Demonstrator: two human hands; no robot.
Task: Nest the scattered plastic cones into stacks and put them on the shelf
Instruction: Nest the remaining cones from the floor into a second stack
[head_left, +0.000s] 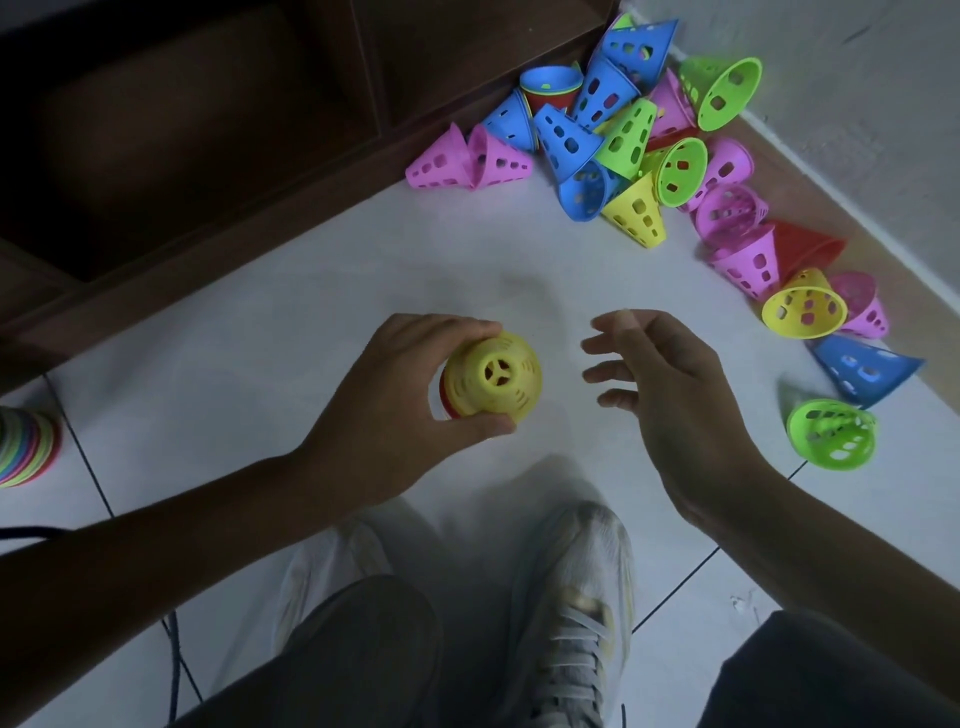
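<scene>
- The left hand (395, 410) grips a short stack of cones (491, 376) from the side, thumb and fingers curled round it; a yellow cone is outermost, its closed tip facing the camera, and a red rim shows beneath.
- The right hand (675, 395) hangs just beside that stack without touching it — fingers spread and loosely bent, holding nothing.
- Both hands are above the white tiled floor (260, 364), in front of two shoes (571, 597).
- A finished stack (23, 447) of many coloured rims stands at the floor's left edge.
- Loose cones lie in a heap (613, 130) in the far corner, between the dark wooden shelf (208, 130) and the wall (857, 130), and trail along the wall's edge: about five blue, three green, six or so pink, one yellow and one red — the overlap makes an exact count uncertain.
- Nearer the right hand lie one yellow cone (804, 310), one blue cone (865, 370) and one green cone (831, 434), each on its side.
</scene>
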